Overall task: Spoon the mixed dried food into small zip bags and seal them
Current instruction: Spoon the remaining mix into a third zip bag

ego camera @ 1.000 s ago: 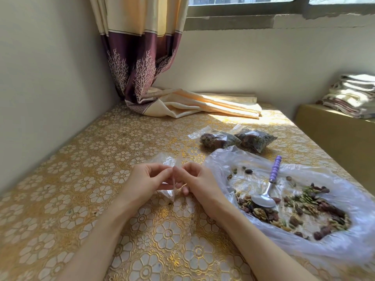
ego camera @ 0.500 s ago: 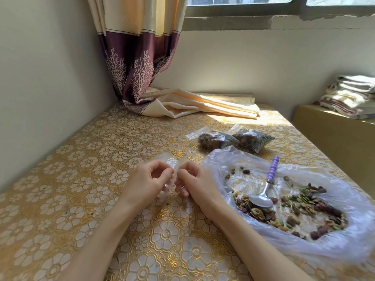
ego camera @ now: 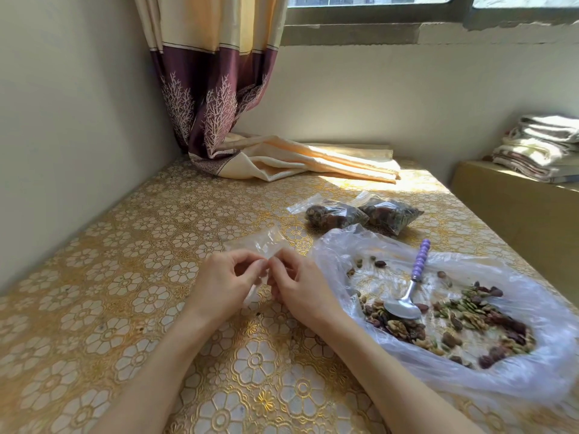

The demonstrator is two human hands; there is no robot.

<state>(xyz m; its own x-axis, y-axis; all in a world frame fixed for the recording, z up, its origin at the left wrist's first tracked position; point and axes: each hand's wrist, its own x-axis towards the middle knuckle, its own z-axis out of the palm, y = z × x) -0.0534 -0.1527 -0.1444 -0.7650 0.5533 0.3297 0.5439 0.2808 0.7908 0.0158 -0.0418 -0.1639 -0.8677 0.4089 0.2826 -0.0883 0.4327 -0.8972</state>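
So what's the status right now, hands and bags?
Left hand and right hand both pinch an empty zip bag. Spoon lies in the loose mix. Two filled bags behind. Nothing blocking.

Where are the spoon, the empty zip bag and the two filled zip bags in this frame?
spoon [ego camera: 402, 308]: head view, on its metal bowl.
empty zip bag [ego camera: 261, 242]: head view, on the clear plastic above the fingertips.
filled zip bags [ego camera: 335, 216]: head view, on the left bag's dark contents.

— What's at the far corner?
— A cream and maroon curtain [ego camera: 216, 89], its hem pooled on the gold flowered surface [ego camera: 103, 308], under a window [ego camera: 376, 1].
— And right?
— Folded towels [ego camera: 542, 145] stacked on a ledge [ego camera: 513, 208].
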